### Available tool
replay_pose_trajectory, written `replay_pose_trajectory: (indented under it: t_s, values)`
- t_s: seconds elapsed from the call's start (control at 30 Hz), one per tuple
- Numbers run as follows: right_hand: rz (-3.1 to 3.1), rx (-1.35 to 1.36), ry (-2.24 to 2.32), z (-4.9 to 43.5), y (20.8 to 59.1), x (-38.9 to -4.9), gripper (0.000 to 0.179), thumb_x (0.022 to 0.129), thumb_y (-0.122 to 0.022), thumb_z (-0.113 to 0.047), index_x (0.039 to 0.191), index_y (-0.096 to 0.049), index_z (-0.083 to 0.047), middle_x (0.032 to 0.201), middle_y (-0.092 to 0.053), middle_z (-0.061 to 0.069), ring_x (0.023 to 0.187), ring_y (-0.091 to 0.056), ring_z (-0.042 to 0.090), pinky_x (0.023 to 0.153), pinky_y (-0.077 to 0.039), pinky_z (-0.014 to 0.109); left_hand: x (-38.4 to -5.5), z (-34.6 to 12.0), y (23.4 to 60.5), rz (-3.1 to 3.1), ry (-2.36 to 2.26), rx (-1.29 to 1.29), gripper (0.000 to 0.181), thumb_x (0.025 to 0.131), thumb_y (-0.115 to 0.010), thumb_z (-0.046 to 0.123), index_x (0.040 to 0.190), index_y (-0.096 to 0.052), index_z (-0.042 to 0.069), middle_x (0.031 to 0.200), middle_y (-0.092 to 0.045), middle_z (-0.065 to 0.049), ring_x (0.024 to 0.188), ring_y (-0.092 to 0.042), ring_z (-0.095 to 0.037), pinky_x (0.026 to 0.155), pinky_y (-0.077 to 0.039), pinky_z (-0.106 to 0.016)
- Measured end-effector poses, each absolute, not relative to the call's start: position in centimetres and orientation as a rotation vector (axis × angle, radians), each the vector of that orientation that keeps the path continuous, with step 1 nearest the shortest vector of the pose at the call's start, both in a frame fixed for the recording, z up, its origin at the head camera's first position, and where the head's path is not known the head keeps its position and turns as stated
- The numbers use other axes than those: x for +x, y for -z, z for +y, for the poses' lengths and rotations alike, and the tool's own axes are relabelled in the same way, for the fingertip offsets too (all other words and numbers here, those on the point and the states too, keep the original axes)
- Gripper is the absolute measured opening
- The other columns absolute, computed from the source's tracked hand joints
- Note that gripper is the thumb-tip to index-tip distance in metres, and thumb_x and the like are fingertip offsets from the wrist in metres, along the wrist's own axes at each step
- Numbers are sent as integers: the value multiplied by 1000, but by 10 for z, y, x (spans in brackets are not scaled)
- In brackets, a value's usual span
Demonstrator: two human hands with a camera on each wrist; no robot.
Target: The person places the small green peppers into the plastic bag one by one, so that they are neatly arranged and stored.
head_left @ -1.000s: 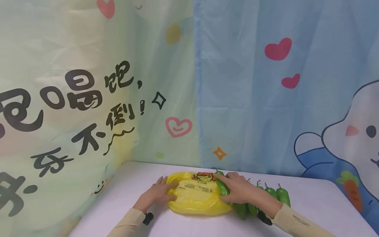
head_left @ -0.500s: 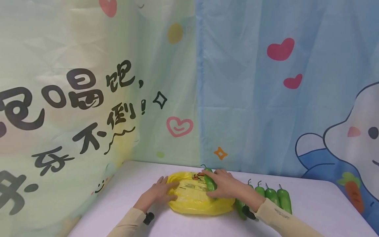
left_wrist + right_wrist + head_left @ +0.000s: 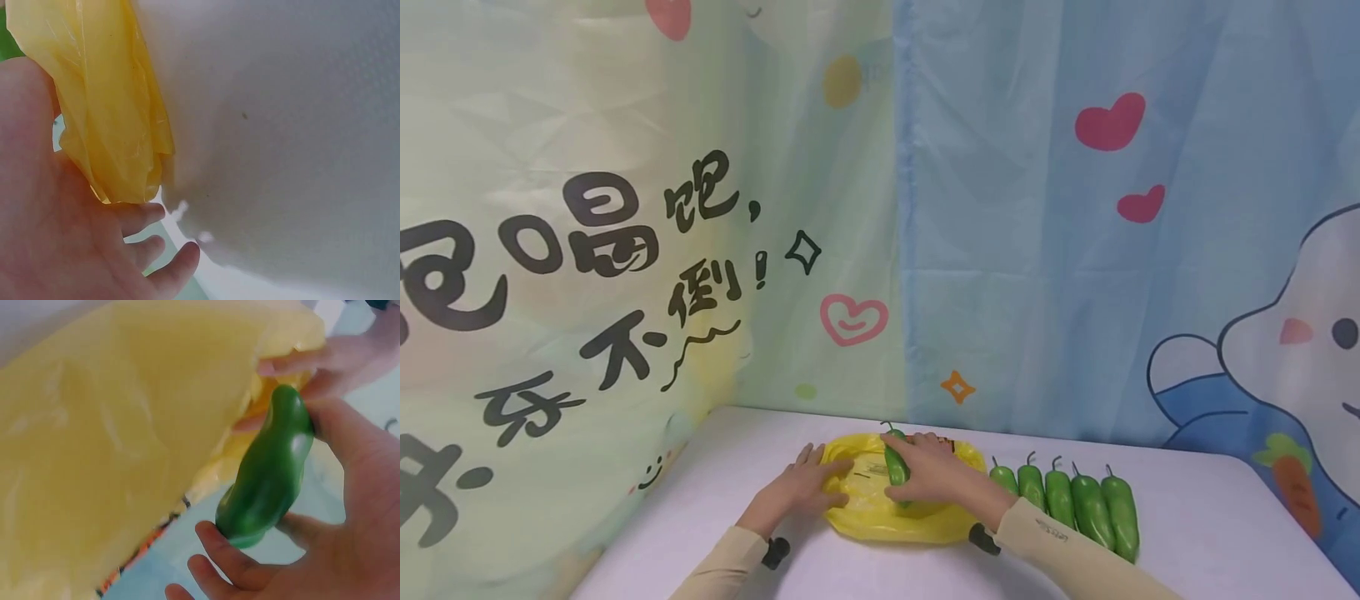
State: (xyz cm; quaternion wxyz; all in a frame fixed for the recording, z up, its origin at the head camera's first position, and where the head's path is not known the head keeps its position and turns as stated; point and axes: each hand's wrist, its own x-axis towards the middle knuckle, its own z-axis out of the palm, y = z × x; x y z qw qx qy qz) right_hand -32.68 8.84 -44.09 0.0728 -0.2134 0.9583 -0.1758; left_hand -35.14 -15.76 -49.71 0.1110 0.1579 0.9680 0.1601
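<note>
The pepper [image 3: 896,465] is above the bag [image 3: 917,528], held in the fingers of the right hand [image 3: 942,475], which covers part of it and the bag's print; whether it touches the bag is hard to tell. At the bag's left end, the left hand [image 3: 799,488] has its fingers spread, its palm cut off in its wrist view. Five more peppers [image 3: 1060,500] line the tabletop [image 3: 1210,525], some lower ends hidden behind the right sleeve [image 3: 1060,546].
</note>
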Motion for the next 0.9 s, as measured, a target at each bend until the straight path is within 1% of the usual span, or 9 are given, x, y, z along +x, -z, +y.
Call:
replay_pose_trajectory:
  t_s: [0.17, 0.23, 0.4, 0.53, 0.7, 0.9]
  values:
    - [2870, -580, 579, 77, 451, -331, 81, 87, -73, -48, 156, -37, -24, 151, -45, 21, 142, -38, 42, 116, -31, 66, -352, -158, 499, 2846, -469, 476, 59, 93, -65, 44, 147, -52, 26, 163, -26, -25, 153, -15, -48, 119, -22, -69]
    - [2874, -565, 596, 73, 455, -332, 81, 87, -74, -48, 155, -38, -24, 149, -46, 22, 141, -39, 43, 115, -31, 67, -352, -158, 500, 2847, -467, 479, 59, 93, -65, 44, 147, -52, 26, 163, -26, -25, 153, -15, -48, 119, -23, -69]
    - [2879, -553, 631, 61, 466, -336, 81, 86, -74, -49, 154, -40, -21, 150, -44, 27, 142, -37, 49, 114, -30, 71, -352, -158, 500, 2855, -457, 469, 58, 93, -66, 44, 146, -53, 26, 163, -27, -25, 153, -16, -48, 118, -23, -70]
    - [2883, -539, 638, 52, 473, -337, 82, 86, -74, -50, 154, -40, -21, 153, -40, 31, 145, -31, 53, 116, -25, 73, -353, -157, 501, 2861, -448, 463, 58, 93, -66, 44, 146, -53, 26, 163, -27, -24, 152, -16, -48, 118, -24, -70]
    - [2900, -512, 623, 43, 477, -336, 83, 85, -74, -51, 154, -41, -19, 153, -40, 31, 145, -30, 54, 116, -23, 74, -353, -157, 501, 2864, -449, 477, 58, 92, -67, 44, 146, -54, 26, 162, -28, -25, 152, -17, -49, 117, -25, -71]
    - [2912, -471, 624, 35, 480, -336, 87, 83, -75, -52, 155, -39, -18, 155, -35, 35, 145, -28, 55, 117, -23, 71, -351, -157, 500, 2884, -435, 477, 57, 92, -67, 44, 145, -55, 26, 162, -30, -24, 152, -19, -49, 117, -27, -70]
